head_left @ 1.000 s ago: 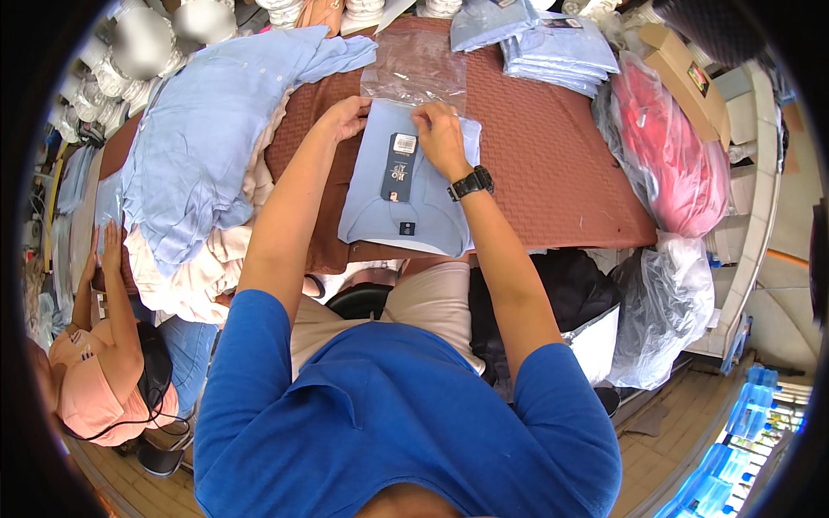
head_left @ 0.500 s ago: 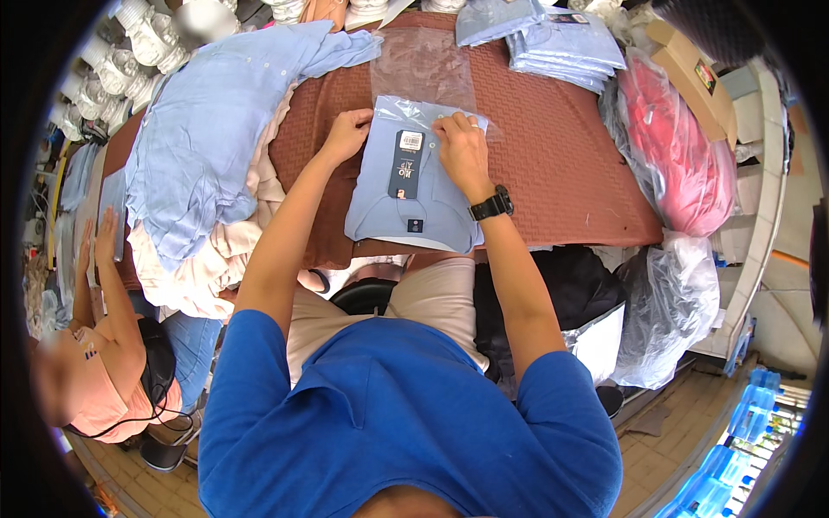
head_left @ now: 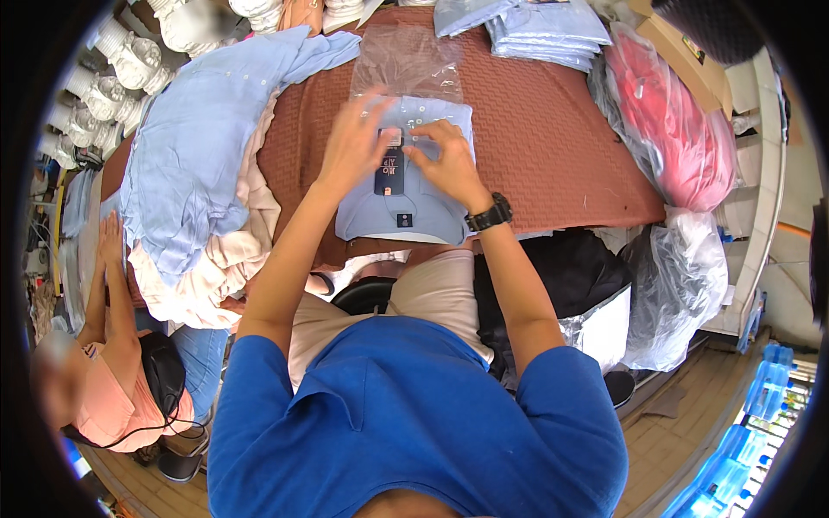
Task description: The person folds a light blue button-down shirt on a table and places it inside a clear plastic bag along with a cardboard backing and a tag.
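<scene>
A folded light-blue shirt [head_left: 436, 211] lies before me on the brown cloth-covered table, its collar end toward me. On its front are a long dark hang tag [head_left: 390, 177] and a small dark square label [head_left: 404, 220]. A clear plastic bag [head_left: 406, 65] stretches flat from the shirt's far end. Over the shirt's left side hovers my left hand [head_left: 350, 147], slightly blurred, fingers spread, thumb by the tag's top. My right hand [head_left: 451, 166], with a black watch on its wrist, is over the right side; its thumb and fingertips are apart beside the tag.
Loose blue garments [head_left: 194, 147] are heaped over cream cloth [head_left: 211, 268] at the left. Bagged blue shirts [head_left: 553, 34] are stacked at the far right, near a pink bagged bundle [head_left: 669, 125] and a cardboard box [head_left: 691, 65]. Another person's hands [head_left: 110, 237] show at far left.
My left hand has left the shirt's left edge and moved inward over it. My right hand has come off the far right edge, toward the tag. The view has shifted slightly.
</scene>
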### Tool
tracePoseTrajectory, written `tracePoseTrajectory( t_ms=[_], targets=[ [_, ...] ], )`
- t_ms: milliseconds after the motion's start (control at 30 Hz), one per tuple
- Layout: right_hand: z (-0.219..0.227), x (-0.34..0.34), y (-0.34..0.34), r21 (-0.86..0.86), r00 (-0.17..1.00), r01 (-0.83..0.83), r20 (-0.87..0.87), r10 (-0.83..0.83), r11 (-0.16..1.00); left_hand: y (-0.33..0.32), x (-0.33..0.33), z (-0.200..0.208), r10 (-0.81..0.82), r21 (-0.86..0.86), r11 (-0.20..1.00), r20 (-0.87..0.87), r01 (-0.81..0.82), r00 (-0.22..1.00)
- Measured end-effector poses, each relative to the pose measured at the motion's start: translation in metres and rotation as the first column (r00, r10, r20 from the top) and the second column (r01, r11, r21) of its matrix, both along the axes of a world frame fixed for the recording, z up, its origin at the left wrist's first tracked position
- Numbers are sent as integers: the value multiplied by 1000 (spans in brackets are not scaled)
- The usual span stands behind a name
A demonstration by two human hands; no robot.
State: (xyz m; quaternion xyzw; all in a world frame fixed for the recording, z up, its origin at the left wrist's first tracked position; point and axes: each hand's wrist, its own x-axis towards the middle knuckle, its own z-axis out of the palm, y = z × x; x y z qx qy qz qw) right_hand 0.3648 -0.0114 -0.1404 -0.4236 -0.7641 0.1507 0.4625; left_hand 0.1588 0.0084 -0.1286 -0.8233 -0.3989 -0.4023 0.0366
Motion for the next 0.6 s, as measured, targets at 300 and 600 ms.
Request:
tracePoseTrajectory(
  t_ms=[300,600],
  targets=[
    [-41,78,49,-384,885,366,-139,-445,848,20,58,1,-119,-105,991,-337,88,934],
    [-36,43,66,-672,924,303,35,-381,675,50,71,-24,-78,-96,993,-100,68,992]
  ],
)
